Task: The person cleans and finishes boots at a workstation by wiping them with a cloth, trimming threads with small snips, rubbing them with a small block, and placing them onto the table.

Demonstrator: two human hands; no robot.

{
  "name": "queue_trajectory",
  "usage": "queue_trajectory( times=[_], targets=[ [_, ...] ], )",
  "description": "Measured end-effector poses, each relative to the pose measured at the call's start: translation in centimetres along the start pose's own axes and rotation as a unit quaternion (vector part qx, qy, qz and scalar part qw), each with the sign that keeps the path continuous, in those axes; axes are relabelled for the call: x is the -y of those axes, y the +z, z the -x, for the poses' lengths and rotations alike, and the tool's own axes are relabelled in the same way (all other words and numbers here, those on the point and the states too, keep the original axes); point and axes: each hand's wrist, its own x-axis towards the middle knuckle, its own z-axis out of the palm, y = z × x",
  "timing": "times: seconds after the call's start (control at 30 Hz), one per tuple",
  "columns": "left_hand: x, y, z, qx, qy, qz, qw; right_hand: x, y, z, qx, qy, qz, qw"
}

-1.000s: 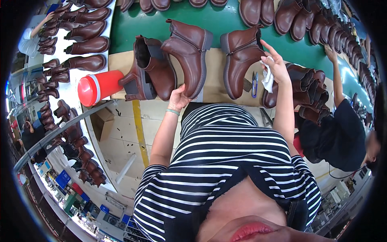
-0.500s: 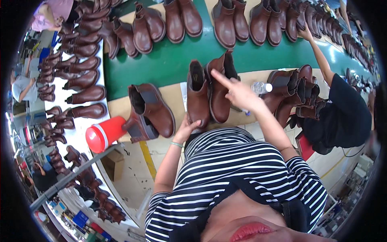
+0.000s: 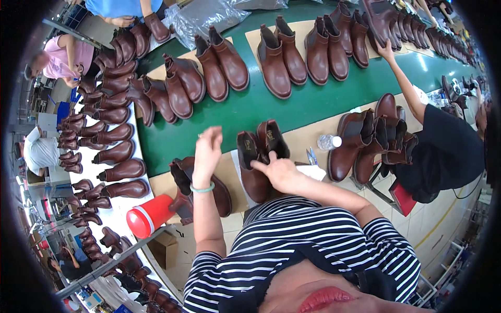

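Note:
Before me on the paper-covered near edge stands a pair of brown Chelsea boots (image 3: 255, 180), toes toward me. My right hand (image 3: 283, 173) is closed at their tops, thumb at the left boot's opening and a finger at the right one's, with the adjoining collars between them. My left hand (image 3: 209, 148), a pale green bangle at its wrist, is raised left of these boots. Its fingers are loosely bent and apart, holding nothing I can see. Behind that forearm, partly hidden, lies another pair of brown boots (image 3: 222, 195).
Several boots (image 3: 274, 73) line the far side of the green table (image 3: 235, 112). A red jug (image 3: 148, 215) lies at the left corner. On the right are a clear bottle (image 3: 329, 142), blue-handled snips (image 3: 311, 156), more boots (image 3: 344, 151) and a black-clad co-worker (image 3: 443, 151) reaching across.
My left hand has let go of the boot's toe and risen to the left. My right hand has gone from pointing at the right boot to the pair's tops. The boots stand more upright.

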Motion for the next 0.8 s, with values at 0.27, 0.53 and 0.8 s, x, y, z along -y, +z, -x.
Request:
queue_trajectory(
  times=[0.27, 0.53, 0.8],
  targets=[
    [-6.6, 6.5, -17.3, 0.163, 0.112, -0.083, 0.977, -1.6, 0.0, 0.1, -0.120, -0.014, -0.059, 0.991],
    [-3.5, 9.9, -27.9, -0.041, 0.014, -0.373, 0.927, -1.9, 1.7, -0.1, -0.125, -0.066, -0.033, 0.989],
    [3.4, 6.9, -33.3, -0.008, -0.038, -0.384, 0.922, -2.0, 1.5, -1.7, -0.046, -0.071, -0.049, 0.995]
  ],
)
